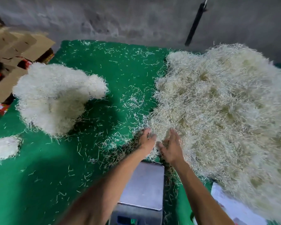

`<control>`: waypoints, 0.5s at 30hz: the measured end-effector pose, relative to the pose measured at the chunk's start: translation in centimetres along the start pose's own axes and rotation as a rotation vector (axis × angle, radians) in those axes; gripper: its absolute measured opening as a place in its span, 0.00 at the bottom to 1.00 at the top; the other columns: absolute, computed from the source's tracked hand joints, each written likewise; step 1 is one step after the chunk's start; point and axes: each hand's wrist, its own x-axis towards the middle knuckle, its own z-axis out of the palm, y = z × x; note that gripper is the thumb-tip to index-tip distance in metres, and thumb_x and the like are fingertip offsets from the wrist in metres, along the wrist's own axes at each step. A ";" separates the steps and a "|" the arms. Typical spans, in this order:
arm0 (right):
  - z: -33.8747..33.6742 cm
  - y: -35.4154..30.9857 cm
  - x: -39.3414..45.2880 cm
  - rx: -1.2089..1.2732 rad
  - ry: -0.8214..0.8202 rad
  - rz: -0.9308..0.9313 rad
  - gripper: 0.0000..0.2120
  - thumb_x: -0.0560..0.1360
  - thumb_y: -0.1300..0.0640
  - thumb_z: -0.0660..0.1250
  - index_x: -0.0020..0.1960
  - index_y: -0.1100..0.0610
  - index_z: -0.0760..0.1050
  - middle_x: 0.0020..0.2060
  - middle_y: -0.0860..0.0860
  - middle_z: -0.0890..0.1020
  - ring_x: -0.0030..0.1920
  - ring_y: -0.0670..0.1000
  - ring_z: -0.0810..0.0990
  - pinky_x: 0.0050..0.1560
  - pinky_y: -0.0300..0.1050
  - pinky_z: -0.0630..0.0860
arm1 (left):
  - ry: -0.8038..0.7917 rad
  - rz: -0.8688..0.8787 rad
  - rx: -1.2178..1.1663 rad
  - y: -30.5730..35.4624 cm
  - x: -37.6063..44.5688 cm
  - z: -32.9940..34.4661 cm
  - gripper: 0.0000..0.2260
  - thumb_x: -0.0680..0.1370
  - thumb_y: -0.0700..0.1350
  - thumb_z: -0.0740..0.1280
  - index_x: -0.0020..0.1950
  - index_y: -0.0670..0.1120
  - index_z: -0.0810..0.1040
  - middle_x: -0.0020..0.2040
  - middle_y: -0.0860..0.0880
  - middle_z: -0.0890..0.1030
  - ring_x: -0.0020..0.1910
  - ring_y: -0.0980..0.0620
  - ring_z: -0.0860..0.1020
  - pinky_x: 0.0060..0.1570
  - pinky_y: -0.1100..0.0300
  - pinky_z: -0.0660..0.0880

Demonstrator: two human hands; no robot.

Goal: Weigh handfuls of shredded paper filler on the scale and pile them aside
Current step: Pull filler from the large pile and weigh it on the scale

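Left hand: the left hand (147, 140) reaches into the near edge of the big heap, fingers loosely spread, tips among the strands; it grips nothing that I can see.
Right hand: the right hand (171, 147) lies just beside it, palm turned inward, fingers straight against the paper.
Big heap: the big heap of shredded paper (225, 108) spreads ahead and to the right of both hands.
Scale: the scale (144, 189) sits below the forearms, its platform bare.
Weighed pile: the white pile (55, 96) lies well left of the hands, with a smaller clump (5, 147) further left.
Mat: the green mat (39, 176) is scattered with loose strands.
Boxes: the cardboard boxes (15, 51) stand far left, beyond the pile.
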 end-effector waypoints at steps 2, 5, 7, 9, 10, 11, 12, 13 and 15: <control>0.5 -1.3 1.5 0.212 -0.064 0.080 0.39 0.83 0.43 0.63 0.83 0.58 0.48 0.82 0.60 0.55 0.80 0.62 0.59 0.76 0.67 0.63 | -0.082 -0.201 -0.189 0.7 1.1 1.2 0.20 0.82 0.60 0.61 0.74 0.59 0.66 0.76 0.50 0.67 0.65 0.49 0.72 0.57 0.46 0.77; 1.3 -2.6 2.4 0.421 -0.227 0.035 0.15 0.84 0.53 0.60 0.70 0.48 0.73 0.63 0.51 0.81 0.60 0.49 0.83 0.62 0.61 0.80 | -0.038 -0.385 -0.509 1.7 3.1 1.3 0.24 0.77 0.62 0.69 0.69 0.56 0.71 0.65 0.47 0.75 0.57 0.47 0.78 0.38 0.51 0.79; 1.2 -2.8 3.1 0.393 -0.208 -0.090 0.11 0.82 0.53 0.60 0.51 0.45 0.81 0.44 0.45 0.85 0.39 0.43 0.82 0.46 0.55 0.85 | 0.133 -0.374 -0.520 1.7 4.9 0.2 0.29 0.76 0.54 0.73 0.74 0.49 0.66 0.67 0.43 0.75 0.60 0.45 0.78 0.48 0.50 0.82; 0.0 -3.1 4.7 0.330 0.012 -0.135 0.11 0.83 0.49 0.59 0.53 0.43 0.81 0.45 0.46 0.85 0.37 0.46 0.82 0.39 0.50 0.85 | 0.228 -0.300 -0.378 1.2 6.4 -1.7 0.36 0.78 0.49 0.73 0.79 0.46 0.58 0.76 0.42 0.68 0.72 0.41 0.70 0.69 0.46 0.70; -0.7 -3.2 5.8 0.227 0.177 -0.169 0.11 0.83 0.46 0.59 0.60 0.40 0.78 0.54 0.46 0.84 0.44 0.43 0.82 0.45 0.46 0.85 | 0.228 -0.257 -0.307 1.0 6.8 -2.6 0.37 0.78 0.46 0.73 0.80 0.46 0.56 0.77 0.42 0.66 0.74 0.41 0.68 0.72 0.46 0.65; -1.2 -3.2 7.2 0.095 0.273 -0.217 0.15 0.84 0.43 0.59 0.70 0.42 0.73 0.64 0.46 0.79 0.57 0.42 0.80 0.57 0.48 0.81 | 0.187 -0.224 -0.230 0.6 6.9 -3.4 0.36 0.77 0.46 0.72 0.80 0.45 0.57 0.77 0.45 0.67 0.72 0.44 0.69 0.72 0.48 0.65; -1.4 -3.3 8.5 0.048 0.235 -0.215 0.22 0.84 0.42 0.60 0.77 0.45 0.66 0.72 0.48 0.72 0.68 0.46 0.73 0.68 0.52 0.72 | 0.103 -0.216 -0.128 0.3 6.5 -3.8 0.34 0.76 0.49 0.72 0.78 0.46 0.61 0.73 0.47 0.70 0.67 0.48 0.72 0.68 0.50 0.66; -1.2 -3.8 9.2 0.126 0.106 -0.152 0.27 0.84 0.42 0.61 0.80 0.48 0.61 0.77 0.52 0.66 0.72 0.49 0.68 0.72 0.53 0.66 | -0.006 -0.202 -0.049 0.5 6.1 -3.8 0.30 0.75 0.51 0.71 0.75 0.48 0.65 0.66 0.51 0.72 0.60 0.54 0.74 0.62 0.54 0.68; 0.3 -4.8 9.2 0.245 -0.158 -0.108 0.28 0.85 0.45 0.61 0.80 0.55 0.61 0.74 0.61 0.70 0.62 0.49 0.77 0.67 0.45 0.73 | -0.088 -0.132 -0.032 0.7 6.4 -3.9 0.21 0.77 0.46 0.70 0.69 0.51 0.71 0.58 0.55 0.77 0.49 0.64 0.78 0.55 0.64 0.74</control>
